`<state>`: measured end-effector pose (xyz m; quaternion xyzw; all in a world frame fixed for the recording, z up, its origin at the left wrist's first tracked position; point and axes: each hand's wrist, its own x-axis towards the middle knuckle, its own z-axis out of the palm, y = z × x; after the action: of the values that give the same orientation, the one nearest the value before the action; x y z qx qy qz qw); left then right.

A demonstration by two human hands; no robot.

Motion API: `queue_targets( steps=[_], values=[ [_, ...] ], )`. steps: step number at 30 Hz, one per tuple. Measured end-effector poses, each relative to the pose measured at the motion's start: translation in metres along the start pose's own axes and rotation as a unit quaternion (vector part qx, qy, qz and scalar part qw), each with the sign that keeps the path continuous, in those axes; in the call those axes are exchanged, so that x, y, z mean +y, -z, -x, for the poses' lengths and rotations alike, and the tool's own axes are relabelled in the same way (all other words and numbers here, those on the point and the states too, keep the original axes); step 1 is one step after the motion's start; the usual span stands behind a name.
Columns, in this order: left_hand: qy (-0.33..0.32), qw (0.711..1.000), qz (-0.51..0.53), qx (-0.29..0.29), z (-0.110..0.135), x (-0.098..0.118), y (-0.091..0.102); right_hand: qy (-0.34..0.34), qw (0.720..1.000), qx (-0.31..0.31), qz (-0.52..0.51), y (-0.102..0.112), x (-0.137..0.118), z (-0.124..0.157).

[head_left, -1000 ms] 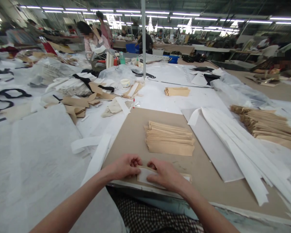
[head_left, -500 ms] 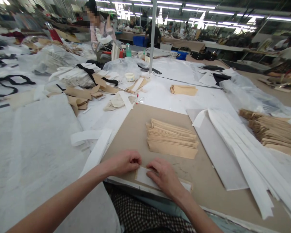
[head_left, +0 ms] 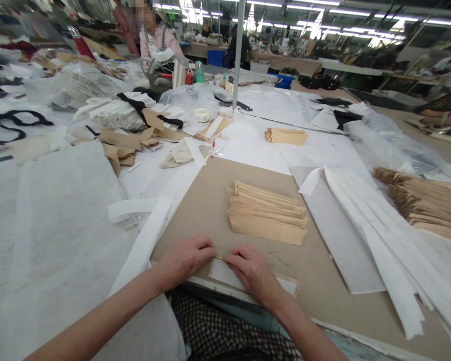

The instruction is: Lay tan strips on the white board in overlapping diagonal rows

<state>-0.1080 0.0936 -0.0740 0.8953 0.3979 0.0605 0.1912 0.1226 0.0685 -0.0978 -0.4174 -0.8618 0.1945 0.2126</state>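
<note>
At the near edge of a brown board [head_left: 210, 200] lies a small white strip on a tan piece [head_left: 225, 273]. My left hand [head_left: 186, 255] pinches its upper left corner with curled fingers. My right hand [head_left: 250, 271] rests on the strip, fingertips pinched at the same top edge, meeting the left hand. Just beyond my hands sits a neat stack of tan pieces [head_left: 266, 213].
Long white strips [head_left: 376, 225] lie on a grey sheet at right, with another tan pile [head_left: 424, 200] beyond. White fabric [head_left: 52, 220], tan scraps [head_left: 128, 143] and a metal pole [head_left: 239, 50] stand left and behind. Other people work at the far tables.
The view has tipped down slightly. My right fingertips have slid left along the strip's top edge to meet my left hand; the strip stays at the board's near edge.
</note>
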Motion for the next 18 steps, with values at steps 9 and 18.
queue_targets(
  steps=[9, 18],
  values=[
    [-0.053, 0.992, -0.11, 0.043, 0.018, 0.018, -0.009, 0.085, 0.986, -0.058, 0.13, 0.011, -0.01, 0.002],
    [0.06, 0.985, -0.002, 0.164, 0.02, 0.021, -0.03, 0.065, 0.986, -0.054, 0.146, 0.012, -0.017, 0.005]
  ],
)
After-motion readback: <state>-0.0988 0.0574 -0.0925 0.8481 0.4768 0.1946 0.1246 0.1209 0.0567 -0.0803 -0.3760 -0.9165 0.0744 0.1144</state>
